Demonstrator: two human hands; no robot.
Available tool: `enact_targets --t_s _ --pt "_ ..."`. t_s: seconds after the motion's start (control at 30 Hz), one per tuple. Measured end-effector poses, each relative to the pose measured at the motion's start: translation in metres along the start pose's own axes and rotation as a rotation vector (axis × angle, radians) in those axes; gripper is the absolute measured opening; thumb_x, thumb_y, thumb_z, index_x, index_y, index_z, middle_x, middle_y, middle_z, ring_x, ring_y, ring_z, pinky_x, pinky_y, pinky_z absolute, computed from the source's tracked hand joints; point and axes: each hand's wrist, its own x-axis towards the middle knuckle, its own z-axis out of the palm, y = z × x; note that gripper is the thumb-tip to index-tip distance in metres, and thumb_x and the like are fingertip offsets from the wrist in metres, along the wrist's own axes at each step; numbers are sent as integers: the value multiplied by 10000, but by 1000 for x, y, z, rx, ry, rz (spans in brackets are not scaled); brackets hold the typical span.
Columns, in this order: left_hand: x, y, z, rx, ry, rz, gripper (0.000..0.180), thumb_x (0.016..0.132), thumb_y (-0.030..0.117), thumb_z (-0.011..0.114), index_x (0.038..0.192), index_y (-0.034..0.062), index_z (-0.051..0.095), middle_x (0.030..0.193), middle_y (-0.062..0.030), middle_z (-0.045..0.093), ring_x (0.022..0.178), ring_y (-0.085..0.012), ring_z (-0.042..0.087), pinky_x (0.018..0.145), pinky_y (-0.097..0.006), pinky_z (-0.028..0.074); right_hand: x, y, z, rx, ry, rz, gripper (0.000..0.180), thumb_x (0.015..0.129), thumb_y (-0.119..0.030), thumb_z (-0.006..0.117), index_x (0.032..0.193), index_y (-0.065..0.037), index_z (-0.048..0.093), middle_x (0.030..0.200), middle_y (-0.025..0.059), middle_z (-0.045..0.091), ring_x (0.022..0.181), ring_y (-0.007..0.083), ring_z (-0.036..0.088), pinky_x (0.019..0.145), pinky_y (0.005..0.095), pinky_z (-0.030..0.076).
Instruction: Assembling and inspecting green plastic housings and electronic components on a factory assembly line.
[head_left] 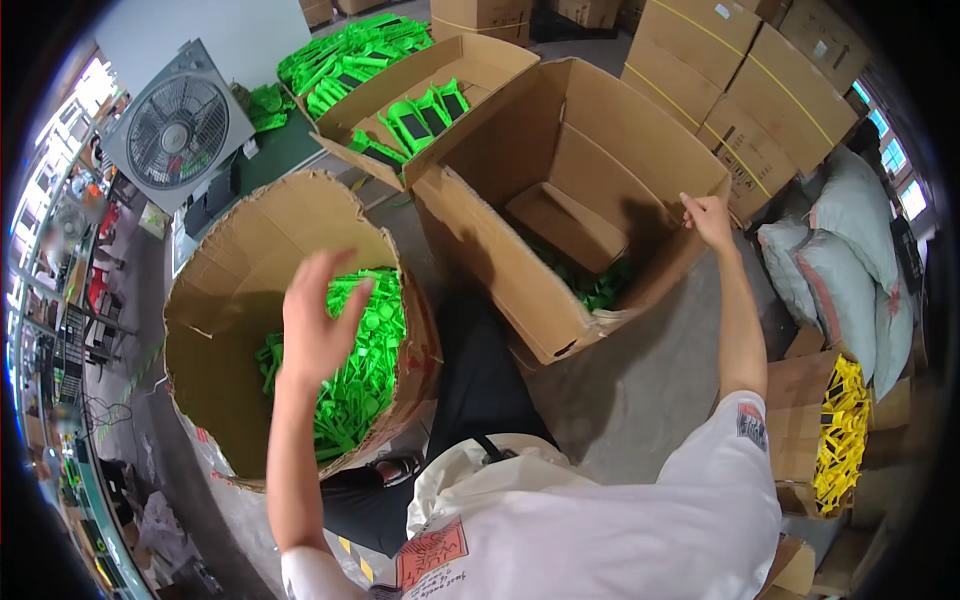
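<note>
My left hand [318,318] is raised over a worn, rounded cardboard box [235,265] at the left. Its fingers are slightly blurred and its thumb stands apart, with nothing in it. Below it, inside that box, lies a heap of bright green plastic parts [362,385]. At the right, my right hand [708,217] is closed on the upper rim of a large, tall cardboard box [490,255]. That box leans at an angle. Deep inside it are a cardboard flap [570,225] and some green parts [600,288], partly in shadow.
Behind the boxes, a shallow carton [350,150] holds green pieces with black panels. A box fan [178,128] stands at the far left. Stacked cartons [755,95] and pale sacks [845,260] line the right. Nearer on the right is a carton of yellow parts [842,435].
</note>
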Motion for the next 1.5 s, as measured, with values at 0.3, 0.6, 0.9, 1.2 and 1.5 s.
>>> enact_targets --t_s 0.3,0.6,0.9,1.2,1.5 --pt "130 -70 98 327 37 210 460 872 255 647 1262 35 542 1310 -182 534 1237 -379 470 1044 -439 381 -41 49 16 -9 444 -304 371 887 -250 587 627 15 579 696 132 559 763 305 560 682 406 438" --pt "130 -68 114 434 -30 125 451 848 207 632 1276 110 528 1261 -94 555 1271 -321 442 966 -495 407 -63 59 40 130 665 -268 290 867 -168 575 671 43 540 701 185 537 766 355 547 680 427 426" --pt "159 -69 130 702 117 218 220 855 248 624 981 68 620 988 -97 589 1030 -293 527 929 -444 377 -86 51 47 112 685 -234 317 860 -142 560 605 24 471 649 154 487 734 335 492 676 440 383" --pt "178 -81 144 504 18 162 315 935 347 547 925 32 539 835 -143 659 918 -320 599 717 -462 503 -69 41 56 63 674 -253 321 858 -144 545 596 18 452 634 134 467 777 319 482 709 427 386" --pt "182 -61 162 612 -114 49 325 957 340 508 941 18 548 841 -157 674 959 -322 623 718 -428 554 -74 28 55 222 697 -171 307 862 -128 540 609 21 449 626 122 450 774 302 476 697 413 388"
